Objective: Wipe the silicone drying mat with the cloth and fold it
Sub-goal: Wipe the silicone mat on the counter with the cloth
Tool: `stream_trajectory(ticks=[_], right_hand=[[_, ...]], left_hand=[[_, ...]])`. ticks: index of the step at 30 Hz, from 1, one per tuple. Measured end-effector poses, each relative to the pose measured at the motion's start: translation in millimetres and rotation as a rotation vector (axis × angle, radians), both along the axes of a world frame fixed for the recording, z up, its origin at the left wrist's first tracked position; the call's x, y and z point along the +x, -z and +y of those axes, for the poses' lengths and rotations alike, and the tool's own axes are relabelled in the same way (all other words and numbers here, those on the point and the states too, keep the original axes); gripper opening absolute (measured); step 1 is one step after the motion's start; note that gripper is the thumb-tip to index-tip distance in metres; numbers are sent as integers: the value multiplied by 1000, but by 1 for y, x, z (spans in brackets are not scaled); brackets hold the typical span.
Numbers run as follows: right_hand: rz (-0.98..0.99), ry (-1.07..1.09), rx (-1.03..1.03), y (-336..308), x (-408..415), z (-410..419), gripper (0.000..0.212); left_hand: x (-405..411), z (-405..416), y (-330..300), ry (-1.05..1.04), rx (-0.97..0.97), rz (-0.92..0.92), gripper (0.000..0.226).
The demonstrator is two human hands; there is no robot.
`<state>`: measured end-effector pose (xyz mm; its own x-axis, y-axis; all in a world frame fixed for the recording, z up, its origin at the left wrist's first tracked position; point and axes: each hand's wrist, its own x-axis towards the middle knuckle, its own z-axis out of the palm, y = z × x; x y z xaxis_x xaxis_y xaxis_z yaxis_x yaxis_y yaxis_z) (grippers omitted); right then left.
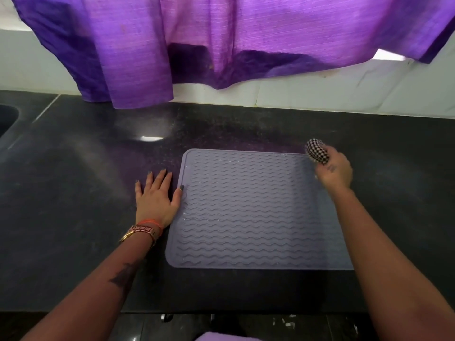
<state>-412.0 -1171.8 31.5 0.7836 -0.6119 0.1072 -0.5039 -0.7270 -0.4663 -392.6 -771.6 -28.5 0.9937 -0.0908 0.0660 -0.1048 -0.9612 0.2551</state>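
A grey-lilac silicone drying mat (248, 210) with wavy ridges lies flat and unfolded on the dark countertop. My left hand (156, 196) rests flat on the counter at the mat's left edge, fingers spread, its thumb touching the mat's rim. My right hand (333, 169) hovers over the mat's far right corner and grips a bunched black-and-white checked cloth (316, 151). The cloth sticks out from the fist just past the mat's back edge.
The black stone countertop (73, 193) runs wide to the left. A sink basin (7, 119) is at the far left. A purple curtain (221, 45) hangs over the white tiled wall behind, its hem near the counter. The counter's front edge is close to me.
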Motion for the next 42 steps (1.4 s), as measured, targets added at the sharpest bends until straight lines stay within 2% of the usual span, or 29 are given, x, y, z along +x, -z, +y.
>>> stream_trajectory(ticks=[3, 5, 8, 11, 14, 15, 17, 21, 26, 28, 30, 32, 34, 37, 42], right_hand=[[228, -38, -152, 10, -7, -3, 50], [244, -78, -207, 14, -4, 7, 49], [177, -145, -175, 13, 6, 24, 51], [90, -265, -19, 10, 13, 28, 51], [-45, -146, 267, 2, 12, 11, 46], [-66, -64, 252, -1, 11, 2, 46], [9, 27, 87, 0, 8, -12, 46], [246, -87, -195, 15, 7, -2, 45], [281, -56, -238, 15, 13, 9, 39], [247, -140, -206, 14, 15, 9, 47], [158, -256, -45, 10, 17, 9, 53], [44, -239, 111, 5, 19, 6, 54], [22, -154, -5, 6, 20, 9, 52], [229, -131, -278, 12, 22, 33, 42], [329, -254, -371, 8, 34, 73, 33]], left_hand=[[0, 0, 0, -2, -3, -3, 74], [0, -1, 0, -2, -2, -5, 72], [0, 0, 0, 9, 8, -7, 66], [-1, 0, -2, 5, 2, -3, 70], [0, 0, -3, -1, 0, 1, 74], [0, 0, -2, -2, 2, 3, 74], [0, -1, -2, -4, 4, 4, 74], [0, -2, -1, -8, 12, 0, 74], [-1, -2, -1, -7, 17, -6, 74], [-1, -2, -1, -9, 10, -9, 73], [-1, -2, -2, -10, 9, -8, 74], [-1, -2, -1, -11, 10, -6, 74], [-1, -2, -1, -14, 8, -9, 73], [-1, -3, -1, -16, 7, -17, 72], [-1, -2, 1, -15, 13, -15, 72]])
